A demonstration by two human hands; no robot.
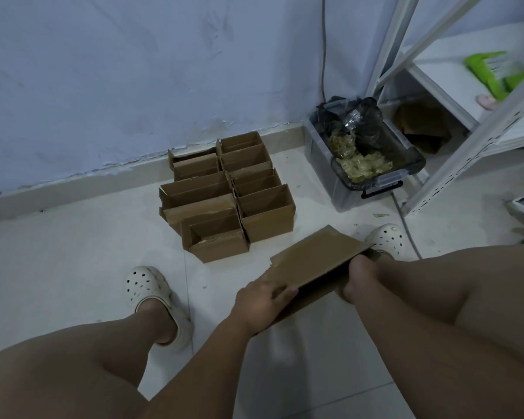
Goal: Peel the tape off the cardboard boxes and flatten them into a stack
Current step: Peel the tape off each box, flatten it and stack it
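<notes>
Cardboard box (313, 260) half collapsed, held just above the floor between the knees: left hand (263, 300) clasping the near corner, fingers laid over the top panel; right hand (359, 278) curled round the opposite end. Likely to spring back open on any slackening of grip, given the dark gap along the lower edge, panels not yet pressed together. Could also slip forward into the open boxes (227, 195) clustered by the wall, knocking them askew. No flat stack in sight to receive it. Leftover tape on it impossible to tell; peeled scraps (363, 167) heaped in the bin (345, 201).
</notes>
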